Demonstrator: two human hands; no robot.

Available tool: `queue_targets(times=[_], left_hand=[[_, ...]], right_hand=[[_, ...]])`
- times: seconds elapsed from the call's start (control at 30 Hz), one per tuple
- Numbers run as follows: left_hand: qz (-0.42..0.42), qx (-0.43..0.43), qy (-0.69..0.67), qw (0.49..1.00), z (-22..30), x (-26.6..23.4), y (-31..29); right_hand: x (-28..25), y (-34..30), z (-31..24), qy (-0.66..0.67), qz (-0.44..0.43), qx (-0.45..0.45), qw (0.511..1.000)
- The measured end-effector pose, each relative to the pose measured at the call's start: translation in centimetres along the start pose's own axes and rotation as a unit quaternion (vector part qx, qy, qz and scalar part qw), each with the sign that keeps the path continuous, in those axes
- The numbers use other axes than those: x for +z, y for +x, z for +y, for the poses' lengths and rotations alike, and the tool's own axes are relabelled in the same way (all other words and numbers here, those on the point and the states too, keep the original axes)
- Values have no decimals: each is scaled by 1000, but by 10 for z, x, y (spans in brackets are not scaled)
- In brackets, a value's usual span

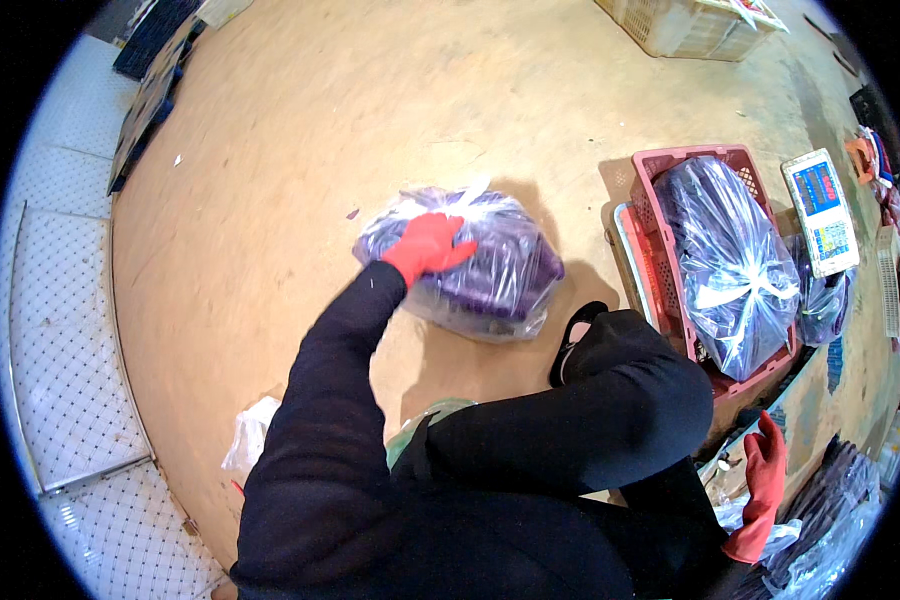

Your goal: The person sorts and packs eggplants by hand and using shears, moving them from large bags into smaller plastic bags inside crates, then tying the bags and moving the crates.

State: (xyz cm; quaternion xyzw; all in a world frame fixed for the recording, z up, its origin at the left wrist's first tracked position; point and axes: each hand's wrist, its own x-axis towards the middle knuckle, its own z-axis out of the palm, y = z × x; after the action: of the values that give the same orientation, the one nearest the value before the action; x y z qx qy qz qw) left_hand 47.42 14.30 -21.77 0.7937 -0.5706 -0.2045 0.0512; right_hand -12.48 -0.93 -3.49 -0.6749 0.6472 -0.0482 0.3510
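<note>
A clear plastic bag (pixel 510 255) of dark purple vegetables, which look like eggplants, rests on the floor in front of me. White tape or a tie gathers it at its far side. My left hand (pixel 430 246), in a red rubber glove, lies on top of this bag with thumb and fingers apart. Down at the lower right, my right hand (pixel 764 480) wears the same kind of glove. Its fingers are stretched out and hold nothing. Below it are long dark purple vegetables (pixel 825 525) in loose plastic.
At the right, a pink crate (pixel 642 180) holds another tied bag (pixel 725 250) of purple contents. A digital scale display (pixel 820 212) stands beside it. A yellowish crate (pixel 690 30) is at the far right. White patterned panels (pixel 65 340) edge the floor at left.
</note>
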Motion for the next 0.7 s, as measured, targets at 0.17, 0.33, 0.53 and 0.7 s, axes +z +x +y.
queue_targets(times=[0.17, 0.33, 0.53, 0.7], left_hand=[[-12, 29, 104, 994, 32, 17, -75], [-19, 35, 55, 998, 20, 23, -109], [-58, 81, -54, 994, 9, -3, -89], [-38, -12, -89, 995, 1, -22, -49]], right_hand=[[1, -7, -5, 28, -17, 19, 999], [5, -1, 15, 45, -37, -25, 998], [4, -14, 9, 63, -15, -40, 997], [-21, -51, -26, 136, 157, -111, 972]])
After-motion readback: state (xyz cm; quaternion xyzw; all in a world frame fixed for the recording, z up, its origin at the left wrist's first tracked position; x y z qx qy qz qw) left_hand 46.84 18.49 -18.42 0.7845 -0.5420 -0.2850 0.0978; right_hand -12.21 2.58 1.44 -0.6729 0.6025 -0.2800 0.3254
